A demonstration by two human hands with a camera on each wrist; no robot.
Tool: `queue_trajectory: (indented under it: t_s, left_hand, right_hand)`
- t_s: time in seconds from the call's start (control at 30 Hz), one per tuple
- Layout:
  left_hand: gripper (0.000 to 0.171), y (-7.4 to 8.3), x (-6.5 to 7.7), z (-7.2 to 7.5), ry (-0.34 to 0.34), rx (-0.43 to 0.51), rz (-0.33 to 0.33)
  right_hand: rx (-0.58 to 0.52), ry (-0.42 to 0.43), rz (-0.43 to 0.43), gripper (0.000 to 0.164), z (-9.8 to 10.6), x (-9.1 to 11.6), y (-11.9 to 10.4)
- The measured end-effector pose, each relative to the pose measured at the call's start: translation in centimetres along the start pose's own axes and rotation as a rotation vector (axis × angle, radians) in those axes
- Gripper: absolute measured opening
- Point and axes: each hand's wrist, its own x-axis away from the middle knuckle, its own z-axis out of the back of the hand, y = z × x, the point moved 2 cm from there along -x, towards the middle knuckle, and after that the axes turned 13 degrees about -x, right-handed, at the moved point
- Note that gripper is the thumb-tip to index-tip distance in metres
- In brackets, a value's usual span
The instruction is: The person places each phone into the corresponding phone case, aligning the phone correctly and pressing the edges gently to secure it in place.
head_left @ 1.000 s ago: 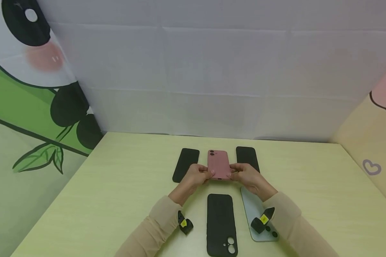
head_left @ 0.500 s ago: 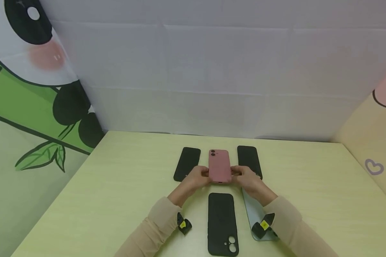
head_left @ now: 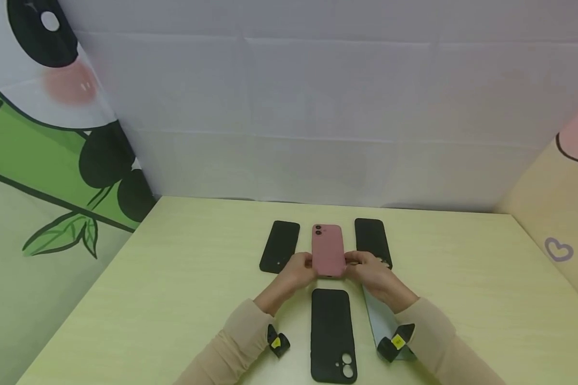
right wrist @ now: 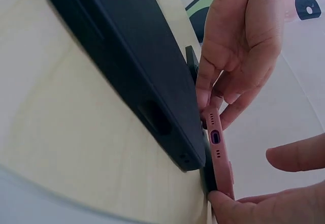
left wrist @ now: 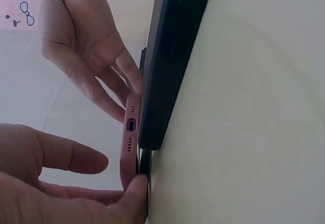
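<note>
A pink phone (head_left: pixel 327 251), back up with two camera lenses at its far left corner, lies low over the table between both hands. My left hand (head_left: pixel 296 271) holds its left long edge with the fingertips; my right hand (head_left: pixel 374 274) holds the right edge. In the left wrist view the left thumb (left wrist: pixel 89 160) stands apart from the phone. The right thumb (right wrist: pixel 297 155) is likewise clear of it in the right wrist view. A dark strip shows just below the phone in both wrist views; what it is I cannot tell.
Nearest me lies a black phone case (head_left: pixel 331 334) with camera cutouts. A pale blue phone (head_left: pixel 381 318) lies partly under the right forearm. Two black phone-shaped pieces (head_left: pixel 280 246) flank the pink phone, the other black piece (head_left: pixel 372 235) at right. A white wall cloth (head_left: pixel 318 107) hangs behind.
The pink phone and both hands have come slightly toward me. Both thumbs, which lay on the phone's back a second ago, have lifted off it.
</note>
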Motion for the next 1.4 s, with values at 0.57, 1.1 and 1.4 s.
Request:
queue_trajectory:
  t_s: [0.57, 1.1, 1.4]
  left_hand:
    - [0.021, 0.0, 0.3, -0.5, -0.011, -0.085, -0.023]
    - [0.030, -0.1, 0.8, 0.1, -0.021, -0.169, -0.107]
    - [0.042, -0.2, 1.2, 2.2, 0.066, -0.271, -0.111]
  right_hand:
    - [0.103, 0.061, 0.053, 0.041, -0.6, 0.5, 0.2]
    - [0.223, 0.044, 0.053, 0.047, -0.8, 1.4, 0.1]
    - [0.298, 0.067, 0.096, 0.039, -0.7, 2.0, -0.6]
